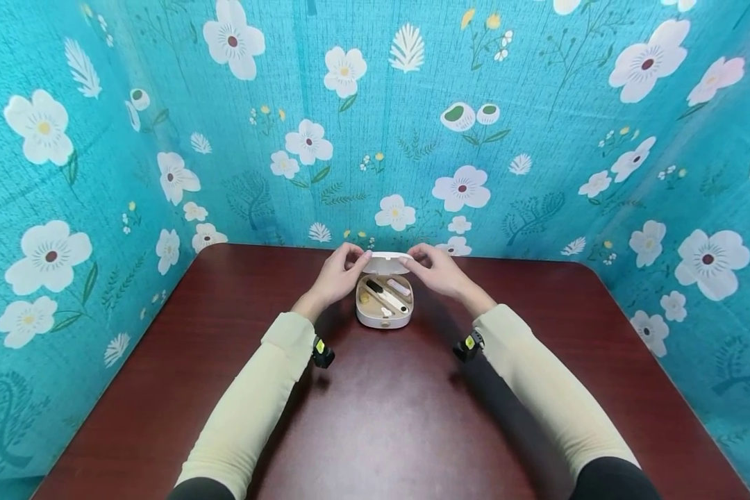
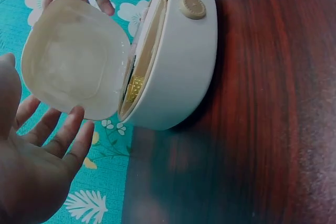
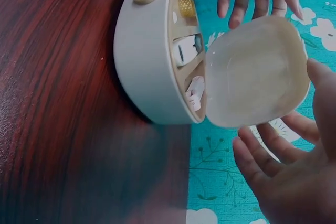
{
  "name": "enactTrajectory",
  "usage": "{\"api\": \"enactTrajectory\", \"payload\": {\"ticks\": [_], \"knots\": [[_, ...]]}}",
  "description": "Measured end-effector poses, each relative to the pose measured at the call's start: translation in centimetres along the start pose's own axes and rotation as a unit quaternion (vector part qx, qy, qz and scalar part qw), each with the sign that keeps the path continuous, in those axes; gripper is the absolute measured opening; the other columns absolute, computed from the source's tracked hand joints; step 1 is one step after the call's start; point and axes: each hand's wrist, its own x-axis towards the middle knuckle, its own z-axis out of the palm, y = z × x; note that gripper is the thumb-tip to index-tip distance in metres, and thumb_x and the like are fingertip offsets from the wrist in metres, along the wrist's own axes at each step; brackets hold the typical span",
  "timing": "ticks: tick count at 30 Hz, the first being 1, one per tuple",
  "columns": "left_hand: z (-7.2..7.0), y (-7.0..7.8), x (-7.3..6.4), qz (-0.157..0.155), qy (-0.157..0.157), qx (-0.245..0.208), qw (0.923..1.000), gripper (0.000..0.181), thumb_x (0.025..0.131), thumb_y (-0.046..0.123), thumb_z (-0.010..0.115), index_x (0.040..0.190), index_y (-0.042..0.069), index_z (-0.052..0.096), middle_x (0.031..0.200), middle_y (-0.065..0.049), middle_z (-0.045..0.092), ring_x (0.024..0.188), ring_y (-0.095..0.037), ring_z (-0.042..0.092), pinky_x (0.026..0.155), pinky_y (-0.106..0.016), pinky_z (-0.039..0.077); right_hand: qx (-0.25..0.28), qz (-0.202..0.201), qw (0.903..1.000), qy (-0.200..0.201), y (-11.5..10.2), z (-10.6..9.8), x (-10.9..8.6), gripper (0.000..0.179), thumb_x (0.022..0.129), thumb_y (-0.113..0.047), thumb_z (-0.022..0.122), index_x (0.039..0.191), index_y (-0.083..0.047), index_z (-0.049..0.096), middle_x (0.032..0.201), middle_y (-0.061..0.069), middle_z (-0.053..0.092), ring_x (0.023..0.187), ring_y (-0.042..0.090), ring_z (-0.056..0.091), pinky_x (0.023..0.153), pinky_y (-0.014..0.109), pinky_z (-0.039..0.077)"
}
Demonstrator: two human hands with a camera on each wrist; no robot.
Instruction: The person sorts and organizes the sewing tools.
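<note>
A small white case (image 1: 385,323) with rounded corners stands on the table, its hinged lid (image 1: 387,264) raised at the back. My left hand (image 1: 339,272) holds the lid's left edge, thumb in front and fingers behind. At the opposite edge my right hand (image 1: 440,271) grips it in the same way. Inside the beige compartments lie a white stick-shaped tool (image 1: 389,297) with a dark end, a pale small piece (image 1: 398,286) and a textured gold item (image 3: 186,7). A round tan button (image 2: 193,7) sits on the case's front wall.
The dark reddish-brown table (image 1: 375,417) reaches back to a turquoise flowered curtain (image 1: 375,139), which also hangs along both sides. The case is near the table's far edge, close to the curtain. A small black camera (image 1: 323,353) is strapped at the left wrist, another camera (image 1: 469,345) at the right.
</note>
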Motion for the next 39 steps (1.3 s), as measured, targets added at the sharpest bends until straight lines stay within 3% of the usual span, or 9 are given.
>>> {"api": "enactTrajectory", "payload": {"ticks": [5, 10, 17, 22, 28, 39], "knots": [[0.4, -0.1, -0.4, 0.008, -0.032, 0.015, 0.9994, 0.042, 0.107, 0.044, 0.053, 0.125, 0.006, 0.058, 0.124, -0.014, 0.057, 0.110, -0.027, 0.056, 0.096, -0.043, 0.048, 0.002, 0.013, 0.9993, -0.035, 0.8, 0.3, -0.4, 0.043, 0.102, -0.041, 0.062, 0.123, -0.004, 0.063, 0.116, 0.012, 0.067, 0.102, 0.026, 0.064, 0.086, 0.041, 0.052], [0.6, -0.7, -0.8, -0.015, -0.073, 0.009, 0.9972, 0.045, 0.106, 0.045, 0.053, 0.130, 0.006, 0.052, 0.136, -0.017, 0.053, 0.126, -0.030, 0.055, 0.105, -0.045, 0.045, 0.011, 0.000, 0.9973, -0.073, 1.1, 0.4, -0.7, 0.045, 0.102, -0.042, 0.063, 0.125, -0.004, 0.062, 0.121, 0.013, 0.066, 0.113, 0.027, 0.064, 0.097, 0.046, 0.051], [0.3, -1.2, -1.2, -0.032, -0.147, -0.012, 0.9885, 0.053, 0.106, 0.040, 0.056, 0.143, 0.006, 0.040, 0.149, -0.018, 0.047, 0.142, -0.035, 0.045, 0.112, -0.048, 0.040, 0.018, -0.028, 0.9958, -0.085, 1.8, 0.6, -1.0, 0.038, 0.100, -0.036, 0.068, 0.122, -0.006, 0.061, 0.119, 0.010, 0.065, 0.113, 0.025, 0.064, 0.098, 0.045, 0.049], [0.1, -1.5, -1.2, -0.029, -0.157, -0.014, 0.9870, 0.055, 0.104, 0.039, 0.061, 0.145, 0.008, 0.041, 0.150, -0.016, 0.047, 0.143, -0.032, 0.044, 0.113, -0.046, 0.040, 0.007, -0.059, 0.9938, -0.094, 2.1, 0.9, -0.9, 0.042, 0.098, -0.030, 0.072, 0.128, -0.003, 0.061, 0.122, 0.013, 0.066, 0.115, 0.029, 0.062, 0.102, 0.051, 0.047], [0.1, -1.8, -1.2, -0.022, -0.159, -0.016, 0.9869, 0.054, 0.101, 0.036, 0.066, 0.144, 0.009, 0.044, 0.150, -0.013, 0.047, 0.141, -0.030, 0.045, 0.115, -0.047, 0.037, 0.001, -0.064, 0.9915, -0.113, 2.3, 1.2, -1.2, 0.050, 0.095, -0.028, 0.076, 0.134, -0.002, 0.057, 0.123, 0.015, 0.065, 0.115, 0.034, 0.062, 0.099, 0.055, 0.049], [-0.1, -2.7, -1.6, -0.005, -0.173, -0.030, 0.9845, 0.064, 0.097, 0.027, 0.074, 0.148, 0.006, 0.042, 0.151, -0.014, 0.046, 0.143, -0.029, 0.043, 0.114, -0.045, 0.039, -0.044, -0.058, 0.9915, -0.108, 2.4, 1.6, -1.8, 0.070, 0.090, -0.037, 0.080, 0.144, -0.004, 0.051, 0.136, 0.013, 0.060, 0.124, 0.027, 0.059, 0.103, 0.047, 0.049]]}}
